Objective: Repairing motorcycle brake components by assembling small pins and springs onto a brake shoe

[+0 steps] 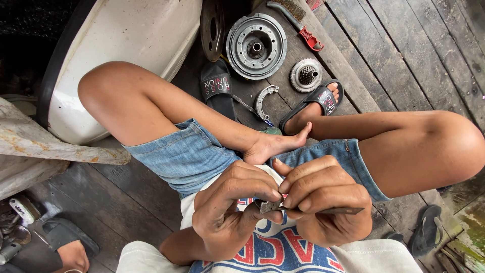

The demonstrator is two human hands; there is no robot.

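My left hand [227, 207] and my right hand [323, 202] meet in front of my chest, over my lap. Both pinch a small dark metal piece [268, 206] between fingertips and thumbs. My right hand also grips a thin dark metal tool [343, 210] whose tip sticks out to the right. I sit cross-legged in denim shorts [187, 156] on a dark plank floor.
On the planks ahead lie a large round metal drum [256, 46], a smaller toothed hub [305, 75], a curved brake shoe [263, 100], a wire brush with a red handle [298, 23] and a black slipper [217, 88]. A white curved panel [126, 45] stands at left.
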